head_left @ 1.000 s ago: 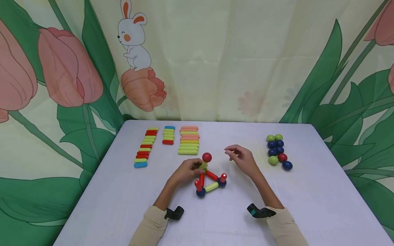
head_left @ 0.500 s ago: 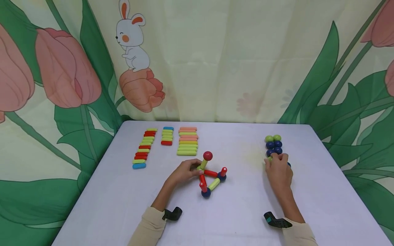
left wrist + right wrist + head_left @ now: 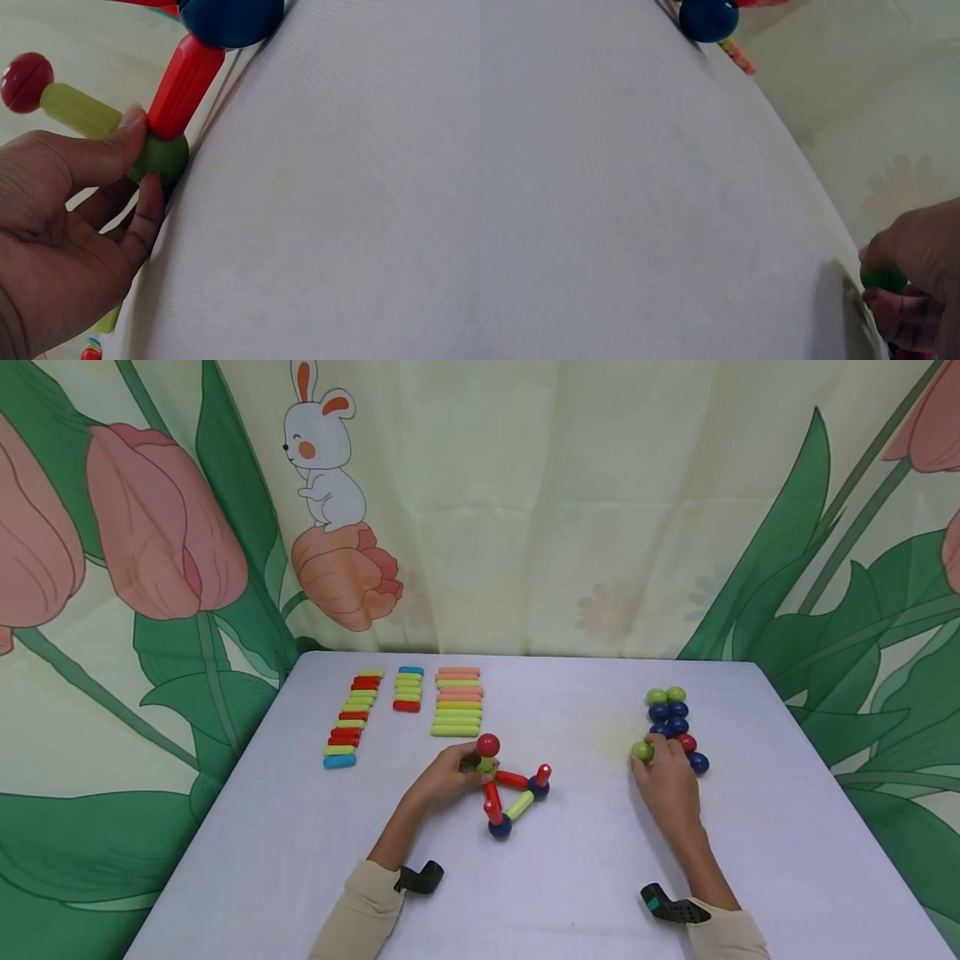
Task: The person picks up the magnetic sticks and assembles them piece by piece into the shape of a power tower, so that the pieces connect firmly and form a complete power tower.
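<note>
A triangular frame of short rods and balls stands on the table, with red rods [image 3: 513,780], a light green rod [image 3: 520,806] and dark blue balls [image 3: 500,826] at two corners. My left hand [image 3: 447,774] grips its green corner ball [image 3: 163,159] between thumb and fingers. From that corner rises a light green rod [image 3: 81,110] topped by a red ball [image 3: 487,745]. Short red rods stand up from both blue balls. Over at the right, my right hand [image 3: 670,783] pinches a green ball [image 3: 642,751] beside the group of loose balls.
Loose green, dark blue and red balls [image 3: 678,726] lie clustered at the table's right. Rods are laid in three columns at the back left: a long mixed column [image 3: 353,717], a short one [image 3: 408,689] and a wider one [image 3: 457,702]. A printed curtain [image 3: 525,527] hangs behind the table.
My right hand has moved right from near the frame to the loose balls, and now draws a green ball slightly left from them. My left hand keeps hold while the frame has turned a little.
</note>
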The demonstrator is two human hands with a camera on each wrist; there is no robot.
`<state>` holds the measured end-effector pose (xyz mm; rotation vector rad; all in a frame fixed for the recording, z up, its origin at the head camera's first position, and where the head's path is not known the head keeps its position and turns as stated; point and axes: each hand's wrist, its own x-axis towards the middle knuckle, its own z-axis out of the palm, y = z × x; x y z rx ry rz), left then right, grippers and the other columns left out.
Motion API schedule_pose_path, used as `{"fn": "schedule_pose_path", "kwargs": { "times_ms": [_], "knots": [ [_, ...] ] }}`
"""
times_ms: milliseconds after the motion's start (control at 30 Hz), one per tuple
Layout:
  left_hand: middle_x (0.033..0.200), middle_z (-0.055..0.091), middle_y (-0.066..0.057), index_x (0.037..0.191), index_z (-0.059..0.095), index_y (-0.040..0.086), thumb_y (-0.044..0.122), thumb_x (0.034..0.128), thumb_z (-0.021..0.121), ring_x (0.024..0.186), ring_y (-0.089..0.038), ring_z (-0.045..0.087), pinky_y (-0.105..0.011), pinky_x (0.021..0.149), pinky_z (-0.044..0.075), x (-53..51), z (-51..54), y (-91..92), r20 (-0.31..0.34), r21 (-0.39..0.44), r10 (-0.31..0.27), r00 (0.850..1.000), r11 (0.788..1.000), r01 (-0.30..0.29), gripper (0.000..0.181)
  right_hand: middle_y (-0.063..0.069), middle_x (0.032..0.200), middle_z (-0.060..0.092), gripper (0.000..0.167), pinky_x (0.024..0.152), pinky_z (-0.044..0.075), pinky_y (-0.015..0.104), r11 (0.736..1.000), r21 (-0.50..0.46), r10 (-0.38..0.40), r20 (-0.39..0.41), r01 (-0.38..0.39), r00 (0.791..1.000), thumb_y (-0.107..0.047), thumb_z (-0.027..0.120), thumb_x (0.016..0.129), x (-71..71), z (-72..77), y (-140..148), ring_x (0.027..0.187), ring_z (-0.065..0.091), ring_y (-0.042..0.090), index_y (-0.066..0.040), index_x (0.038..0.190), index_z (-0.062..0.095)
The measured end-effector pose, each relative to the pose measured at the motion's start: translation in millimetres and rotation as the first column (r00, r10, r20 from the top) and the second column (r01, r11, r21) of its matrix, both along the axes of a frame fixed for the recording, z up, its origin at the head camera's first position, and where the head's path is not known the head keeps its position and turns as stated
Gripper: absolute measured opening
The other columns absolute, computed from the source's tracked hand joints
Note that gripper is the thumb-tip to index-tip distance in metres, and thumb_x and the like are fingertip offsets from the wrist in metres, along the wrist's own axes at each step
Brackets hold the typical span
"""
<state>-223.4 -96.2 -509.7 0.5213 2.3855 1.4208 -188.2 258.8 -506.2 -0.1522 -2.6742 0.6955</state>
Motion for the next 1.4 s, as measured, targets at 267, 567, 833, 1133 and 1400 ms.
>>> {"fn": "schedule_pose_path", "kwargs": {
  "times_ms": [267,567,833,1133,1400],
  "knots": [
    [0.119,0.069,-0.001,0.127,0.064,0.015,0.012,0.0891,0.071,0.118,-0.022,0.059,-0.044,0.104,0.047,-0.6,3.2,-1.0,0.041,-0.016,-0.01,0.999,1.0,0.011,0.038,0.015,0.117,0.059,0.043,0.069,0.055,0.015,0.731,-0.557,0.399,-0.119,-0.394,0.909,-0.01,0.071,0.089,1.3,15.5,-38.9,0.089,0.062,0.006,-0.001,0.128,0.057],
    [0.118,0.069,0.001,0.123,0.067,0.018,0.012,0.0892,0.071,0.114,-0.02,0.06,-0.042,0.103,0.048,-3.9,1.0,-1.5,0.035,-0.033,-0.041,0.999,0.999,0.042,0.035,0.004,0.115,0.06,0.043,0.078,0.054,0.018,0.51,-0.628,0.594,-0.237,-0.588,0.769,0.002,0.072,0.085,12.6,33.4,-71.9,0.099,0.058,0.008,0.0,0.124,0.056],
    [0.122,0.066,0.0,0.126,0.064,0.017,0.009,0.0863,0.073,0.108,-0.017,0.054,-0.032,0.09,0.049,0.0,4.9,-8.3,0.055,-0.032,-0.148,0.988,0.988,0.15,0.042,0.014,0.108,0.062,0.042,0.069,0.051,0.02,0.597,-0.508,0.632,-0.179,-0.621,0.754,0.002,0.073,0.083,23.5,46.4,-84.5,0.085,0.056,0.022,0.003,0.121,0.057],
    [0.116,0.066,0.0,0.121,0.067,0.017,0.014,0.0839,0.077,0.108,-0.018,0.055,-0.037,0.094,0.049,0.6,5.4,-11.0,0.038,-0.042,-0.131,0.991,0.99,0.132,0.038,0.01,0.106,0.068,0.04,0.067,0.055,0.021,0.601,-0.495,0.685,-0.086,-0.628,0.724,-0.005,0.072,0.087,6.6,14.0,-81.1,0.076,0.063,0.014,-0.007,0.125,0.058],
    [0.111,0.065,0.001,0.117,0.066,0.019,0.024,0.0783,0.083,0.11,-0.019,0.055,-0.045,0.101,0.048,0.9,1.8,-5.4,0.014,-0.116,-0.071,0.997,0.991,0.072,0.043,0.006,0.089,0.069,0.028,0.06,0.056,0.026,0.633,-0.511,0.682,0.013,-0.581,0.731,-0.015,0.065,0.095,-0.9,2.5,-84.5,0.067,0.065,0.015,-0.008,0.121,0.061]
  ]
}}
